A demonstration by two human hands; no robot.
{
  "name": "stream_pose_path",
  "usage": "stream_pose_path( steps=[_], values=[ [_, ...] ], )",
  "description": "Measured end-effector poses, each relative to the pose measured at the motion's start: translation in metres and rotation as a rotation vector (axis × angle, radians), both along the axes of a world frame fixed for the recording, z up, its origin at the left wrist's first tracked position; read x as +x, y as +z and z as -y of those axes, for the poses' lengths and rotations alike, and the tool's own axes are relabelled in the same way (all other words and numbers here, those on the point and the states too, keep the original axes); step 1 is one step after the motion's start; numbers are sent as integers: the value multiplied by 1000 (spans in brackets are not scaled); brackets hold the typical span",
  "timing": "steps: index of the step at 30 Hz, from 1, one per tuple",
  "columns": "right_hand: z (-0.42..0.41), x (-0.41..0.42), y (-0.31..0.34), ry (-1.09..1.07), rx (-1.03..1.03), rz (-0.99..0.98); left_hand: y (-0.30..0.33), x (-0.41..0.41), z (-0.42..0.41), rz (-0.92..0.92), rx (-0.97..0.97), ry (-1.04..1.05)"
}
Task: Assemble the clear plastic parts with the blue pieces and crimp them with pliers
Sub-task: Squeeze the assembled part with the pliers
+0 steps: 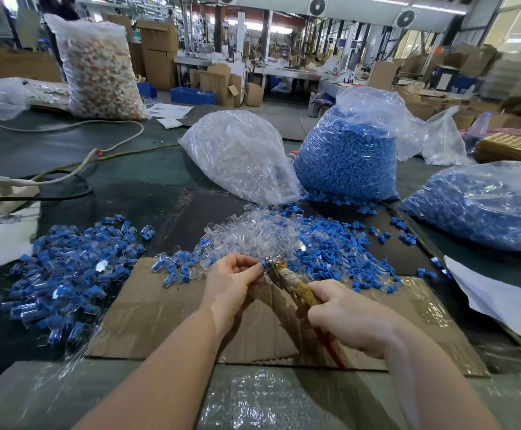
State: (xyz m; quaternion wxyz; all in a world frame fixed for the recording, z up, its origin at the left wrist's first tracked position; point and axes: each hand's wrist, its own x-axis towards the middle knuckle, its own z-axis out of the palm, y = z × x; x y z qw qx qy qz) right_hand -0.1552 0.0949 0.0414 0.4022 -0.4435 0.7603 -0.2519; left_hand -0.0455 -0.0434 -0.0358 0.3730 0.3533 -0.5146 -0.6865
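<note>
Legible text: none could be read.
Papers (170, 110) on the far table: print was too small to read.

A bright factory hall with ceiling fans (317, 6), stacked cardboard boxes (158, 51) and, seemingly, right-hand windows (520, 29).

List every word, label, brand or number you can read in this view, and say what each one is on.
None can be read.
Papers on the table: printed lines, too small and blurred to read.
Cardboard boxes: no legible marking.
Bags of blue pieces and of clear parts: no label visible.
Pliers gripped by the right hand: handle wrapped in tape, no brand showing.
</note>
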Motion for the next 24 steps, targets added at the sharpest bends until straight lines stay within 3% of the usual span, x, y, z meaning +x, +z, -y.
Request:
stream_pose_path(
  steps=[13, 24],
  values=[
    [0, 0, 2, -16, -12, 51, 1, -2, -4, 59, -67, 33],
    [-1, 6, 9, -4, -24, -62, 5, -2, -7, 53, -57, 32]
  ],
)
